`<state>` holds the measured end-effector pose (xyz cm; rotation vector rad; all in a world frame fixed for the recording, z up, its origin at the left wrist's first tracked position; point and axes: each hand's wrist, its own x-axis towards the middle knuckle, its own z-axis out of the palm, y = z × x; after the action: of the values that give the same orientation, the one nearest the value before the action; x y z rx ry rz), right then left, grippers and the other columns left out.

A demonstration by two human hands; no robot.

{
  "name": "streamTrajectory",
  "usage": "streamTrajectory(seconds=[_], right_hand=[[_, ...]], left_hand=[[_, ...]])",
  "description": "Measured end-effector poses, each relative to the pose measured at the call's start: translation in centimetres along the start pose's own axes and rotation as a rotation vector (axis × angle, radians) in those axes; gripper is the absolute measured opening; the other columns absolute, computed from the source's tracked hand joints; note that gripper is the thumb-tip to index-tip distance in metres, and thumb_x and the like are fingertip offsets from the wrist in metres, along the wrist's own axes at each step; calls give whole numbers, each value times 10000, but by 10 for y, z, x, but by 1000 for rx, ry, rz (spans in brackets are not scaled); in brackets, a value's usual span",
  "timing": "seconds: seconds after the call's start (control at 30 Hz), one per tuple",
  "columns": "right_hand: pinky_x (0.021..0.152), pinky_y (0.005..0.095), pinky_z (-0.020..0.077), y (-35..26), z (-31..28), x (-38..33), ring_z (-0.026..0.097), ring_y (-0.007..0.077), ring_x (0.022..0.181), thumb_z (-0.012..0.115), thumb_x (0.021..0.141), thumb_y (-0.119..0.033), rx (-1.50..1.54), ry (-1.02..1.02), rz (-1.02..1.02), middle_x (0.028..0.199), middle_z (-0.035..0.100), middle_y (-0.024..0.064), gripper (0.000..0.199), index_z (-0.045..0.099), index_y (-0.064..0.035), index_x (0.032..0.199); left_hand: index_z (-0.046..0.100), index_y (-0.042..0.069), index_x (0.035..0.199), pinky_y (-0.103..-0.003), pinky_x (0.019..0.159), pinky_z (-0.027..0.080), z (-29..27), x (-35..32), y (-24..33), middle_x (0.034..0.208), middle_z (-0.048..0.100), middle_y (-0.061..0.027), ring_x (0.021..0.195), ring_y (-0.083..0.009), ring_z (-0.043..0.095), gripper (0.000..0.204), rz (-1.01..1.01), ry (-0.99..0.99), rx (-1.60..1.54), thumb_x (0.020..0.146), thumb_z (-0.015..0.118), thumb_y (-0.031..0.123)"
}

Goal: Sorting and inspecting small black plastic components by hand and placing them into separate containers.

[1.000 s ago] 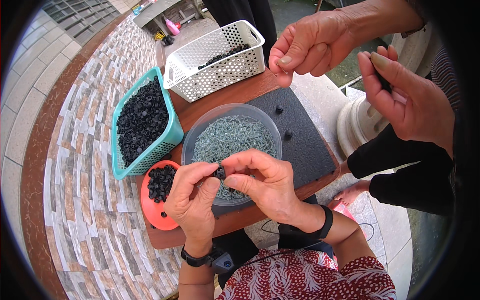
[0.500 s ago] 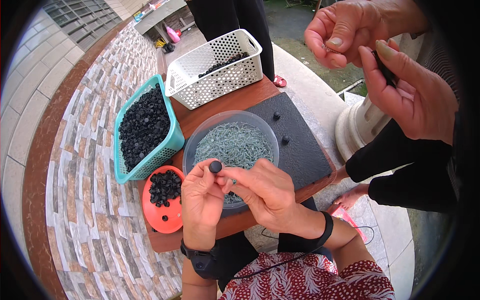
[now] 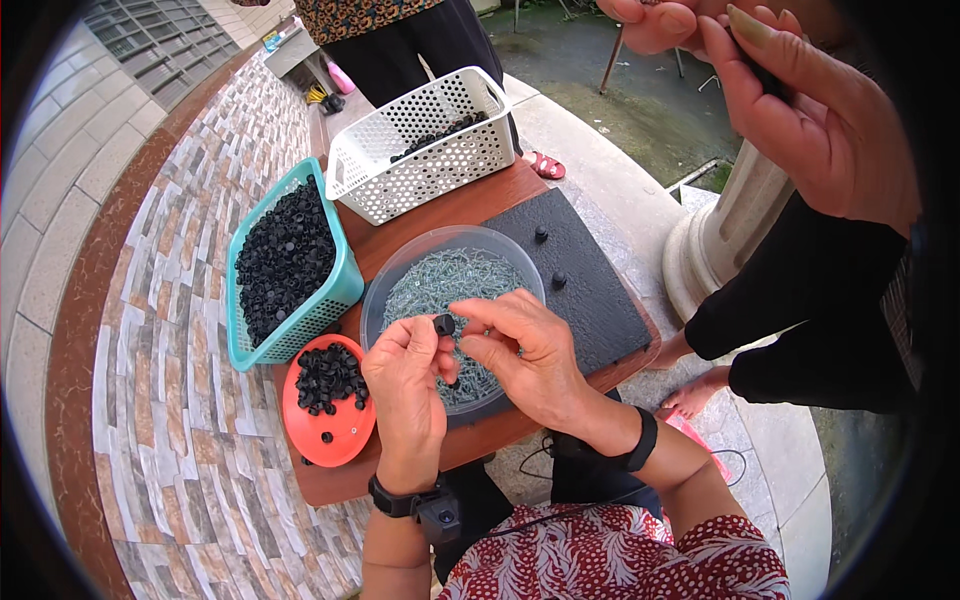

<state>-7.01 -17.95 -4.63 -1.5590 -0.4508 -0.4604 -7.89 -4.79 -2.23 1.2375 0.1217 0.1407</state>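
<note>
Between the thumb and index finger of my left hand (image 3: 405, 365) is a small round black knob (image 3: 444, 324). More dark material shows below it at the lower fingers, too small to make out. Close by on the right, my right hand (image 3: 530, 355) has thumb and index finger apart, with nothing visible between them. Both hands hover over the near side of a clear round tub (image 3: 375, 300) full of silvery screws (image 3: 440, 280). Left of them, an orange plate (image 3: 330, 450) holds a heap of small black parts (image 3: 330, 378).
A teal basket (image 3: 345, 270) full of black parts and a white perforated basket (image 3: 430, 165) stand on the wooden table (image 3: 400, 235). Two black knobs sit on a dark slab (image 3: 600, 310). Another person's hand (image 3: 800, 120) is at upper right; someone else stands beyond the table.
My right hand has drawn away from the knob and its fingers have parted. The knob has tilted in my left hand. The other person's hands have moved up.
</note>
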Motion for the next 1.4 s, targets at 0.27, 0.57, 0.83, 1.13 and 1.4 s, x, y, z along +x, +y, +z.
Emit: streamTrajectory(seconds=[0.27,0.57,0.83,1.13,1.4], right_hand=[[624,320,426,6,-2,0,519,201,699,664,724,6,9,29,18,745,582,59,272,639,-40,991],[641,304,443,8,2,0,537,189,713,668,723,10,54,44,100,761,607,62,227,645,-24,946],[657,309,452,14,9,2,557,194,746,662,740,-11,137,79,143,777,625,69,164,645,-17,903],[665,298,461,18,13,11,572,183,743,647,763,-20,305,90,239,762,626,89,128,663,-5,889],[672,289,472,17,10,13,590,181,764,630,779,-5,243,38,206,806,635,95,164,659,16,938]], left_hand=[[590,-2,796,-169,451,343,7,2,-7,665,571,-23,511,-48,455,210,113,57,222,881,625,186],[576,17,718,-178,435,331,10,2,-8,612,548,-15,488,-55,447,248,141,96,334,878,629,199],[593,8,746,-177,435,337,9,8,-9,619,554,-15,493,-56,454,212,220,78,338,876,625,172],[618,-27,930,-173,502,395,7,12,-3,712,596,-32,580,-57,509,135,174,-20,183,870,609,94],[605,-53,975,-200,551,413,5,11,-13,804,608,-52,625,-89,523,169,367,-28,248,824,635,16]])
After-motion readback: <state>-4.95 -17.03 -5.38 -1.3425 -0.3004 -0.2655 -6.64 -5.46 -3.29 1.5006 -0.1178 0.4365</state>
